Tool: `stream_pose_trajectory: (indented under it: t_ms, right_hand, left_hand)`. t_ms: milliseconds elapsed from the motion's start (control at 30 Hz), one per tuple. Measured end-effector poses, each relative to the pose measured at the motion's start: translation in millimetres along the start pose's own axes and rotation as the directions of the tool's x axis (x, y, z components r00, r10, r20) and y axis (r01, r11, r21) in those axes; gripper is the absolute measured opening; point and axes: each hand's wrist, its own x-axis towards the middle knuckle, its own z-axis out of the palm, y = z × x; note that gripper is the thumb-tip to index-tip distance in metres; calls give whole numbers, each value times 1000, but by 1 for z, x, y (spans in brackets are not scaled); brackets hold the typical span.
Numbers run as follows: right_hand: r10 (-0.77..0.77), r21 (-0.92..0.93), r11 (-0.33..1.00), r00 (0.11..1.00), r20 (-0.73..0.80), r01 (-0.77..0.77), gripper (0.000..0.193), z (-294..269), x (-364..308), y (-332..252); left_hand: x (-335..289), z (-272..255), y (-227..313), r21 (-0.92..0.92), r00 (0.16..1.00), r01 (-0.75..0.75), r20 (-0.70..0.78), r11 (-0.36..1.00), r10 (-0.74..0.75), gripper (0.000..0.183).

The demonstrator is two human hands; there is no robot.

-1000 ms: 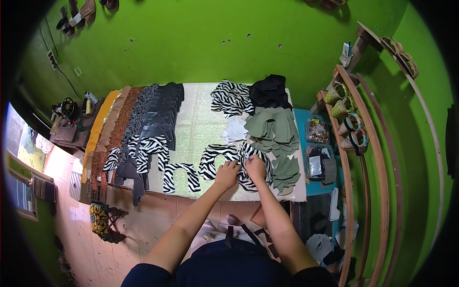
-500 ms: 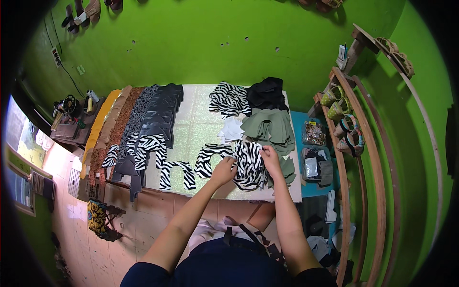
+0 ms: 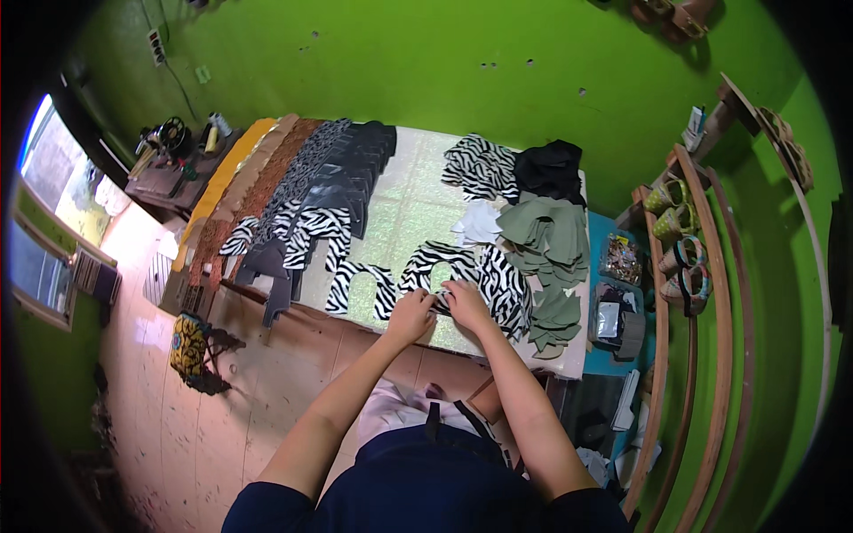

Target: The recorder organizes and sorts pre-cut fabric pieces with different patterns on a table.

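Side by side at the near part of the table, my left hand [image 3: 412, 317] and my right hand [image 3: 467, 305] meet with fingers closed. Between them they pinch the near edge of an arch-shaped zebra-print fabric piece [image 3: 441, 255]; the fingertips hide the exact grip. Just right of my right hand lies a stack of zebra-print pieces [image 3: 503, 289]. A smaller zebra-print arch [image 3: 362, 288] rests flat to the left of my left hand. Farther left, more zebra-print pieces [image 3: 313, 233] lie over the ends of dark grey cut pieces [image 3: 342, 178].
Rows of yellow, tan, brown and grey pieces [image 3: 258, 173] overlap along the table's left. Olive pieces [image 3: 544, 235], white pieces [image 3: 480, 222] and black fabric [image 3: 548, 169] lie on the right. Plastic boxes [image 3: 619, 259] and a wooden rack [image 3: 711, 355] with sandals stand beyond the table's right edge.
My right hand has left the zebra-print stack's far edge and come left, beside my left hand. The whole view has turned, so the table appears tilted and farther right.
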Motion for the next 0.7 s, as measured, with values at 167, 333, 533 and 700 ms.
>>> stream_pose_trajectory:
  t_ms: [167, 333, 533, 700]
  right_hand:
    - [-156, -270, 954, 984, -88, 127, 43, -1, -21, -18]
    - [-180, -324, 932, 983, -21, 163, 48, -7, -27, -11]
    - [-234, -228, 952, 965, -119, 203, 46, -14, -34, -13]
    - [-217, -216, 959, 964, -152, 182, 50, -13, -36, -9]
  left_hand:
    - [-9, 17, -7, 81, 998, 30, -59, 996, -25, 42]
    - [-6, 16, -6, 102, 997, -27, -74, 994, 35, 34]
    - [-1, 6, -6, -385, 973, 232, 92, 893, -213, 33]
    - [6, -7, -17, -784, 874, 484, 409, 388, -264, 25]
